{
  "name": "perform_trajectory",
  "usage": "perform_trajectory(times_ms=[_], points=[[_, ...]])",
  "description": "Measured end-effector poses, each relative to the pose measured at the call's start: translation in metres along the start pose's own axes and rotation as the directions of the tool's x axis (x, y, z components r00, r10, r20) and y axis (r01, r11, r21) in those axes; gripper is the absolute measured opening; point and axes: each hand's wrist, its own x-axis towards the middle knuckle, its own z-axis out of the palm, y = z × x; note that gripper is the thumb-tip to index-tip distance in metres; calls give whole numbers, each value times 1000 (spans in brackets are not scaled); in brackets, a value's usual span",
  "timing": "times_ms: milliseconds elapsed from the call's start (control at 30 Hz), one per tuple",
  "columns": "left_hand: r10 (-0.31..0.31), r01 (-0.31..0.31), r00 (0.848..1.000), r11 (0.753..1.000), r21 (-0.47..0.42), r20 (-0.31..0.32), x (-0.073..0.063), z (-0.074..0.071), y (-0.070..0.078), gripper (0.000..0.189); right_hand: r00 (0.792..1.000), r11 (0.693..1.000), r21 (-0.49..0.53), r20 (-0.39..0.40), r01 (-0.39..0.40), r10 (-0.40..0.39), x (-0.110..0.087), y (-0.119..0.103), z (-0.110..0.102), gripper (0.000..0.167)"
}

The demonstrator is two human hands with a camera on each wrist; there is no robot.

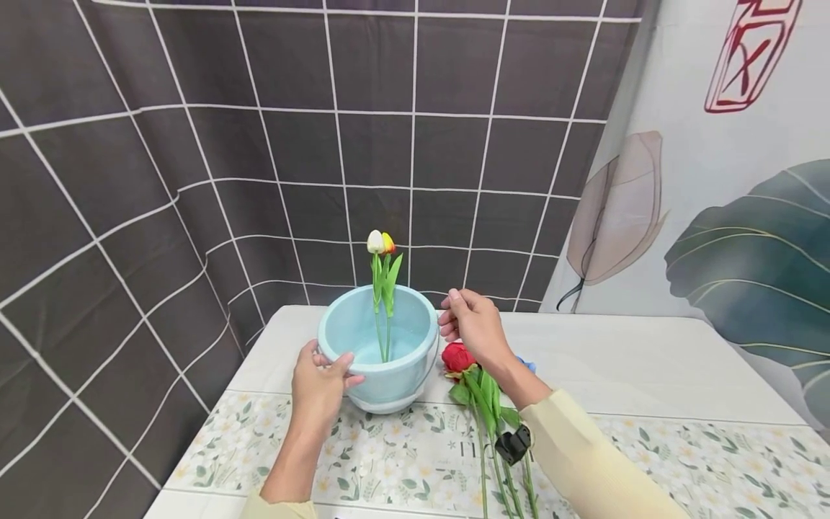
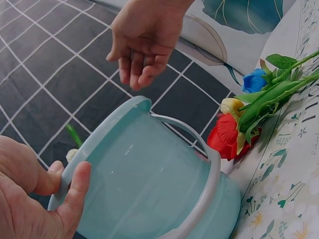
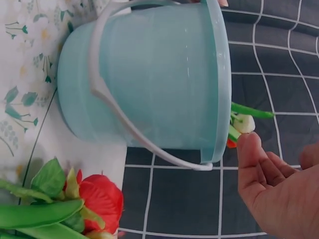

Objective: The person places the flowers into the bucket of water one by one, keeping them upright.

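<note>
My left hand [image 1: 316, 389] grips the near left rim of a light blue bucket [image 1: 389, 388], thumb and fingers on either side of the wall. Inside the bucket stand a white tulip [image 1: 375, 242] and a yellow-and-orange tulip [image 1: 389, 245], their stems leaning together. Just off the bucket's right rim, my right hand [image 1: 478, 326] hovers with loosely bent fingers and nothing between them. Below it a red rose [image 2: 230, 137], a blue flower [image 2: 255, 80] and a yellow flower [image 2: 232, 106] lie on the table; in the head view the right arm partly covers them.
The table [image 1: 616, 367] has a floral printed band across its front. Behind the bucket hangs a dark cloth [image 1: 454, 151] with white grid lines, and a leaf-print cloth [image 1: 713, 274] is at the right. A pale handle [image 2: 209, 184] hangs down the bucket's side.
</note>
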Motion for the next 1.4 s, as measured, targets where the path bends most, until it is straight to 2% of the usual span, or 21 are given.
perform_trajectory(times_ms=[267, 533, 900, 1167, 1400], points=[[6, -6, 1000, 1000, 0, 5, 0, 0, -1, 69, 997, 998, 13, -44, -64, 65, -10, 9, -17, 36], [1, -1, 1000, 1000, 11, 5, -1, -1, -2, 68, 986, 986, -30, -27, -164, 163, -29, 23, -53, 43], [-2, 1, 1000, 999, 39, 17, 0, -1, 0, 69, 965, 964, -72, -73, -256, 251, -55, 41, -98, 50], [-5, 5, 1000, 999, 40, 21, -1, -2, 2, 69, 944, 938, -115, -78, -327, 320, -74, 53, -115, 58], [-8, 7, 1000, 999, 53, 20, -1, -2, 2, 69, 941, 934, -121, -77, -337, 330, -85, 56, -124, 61]])
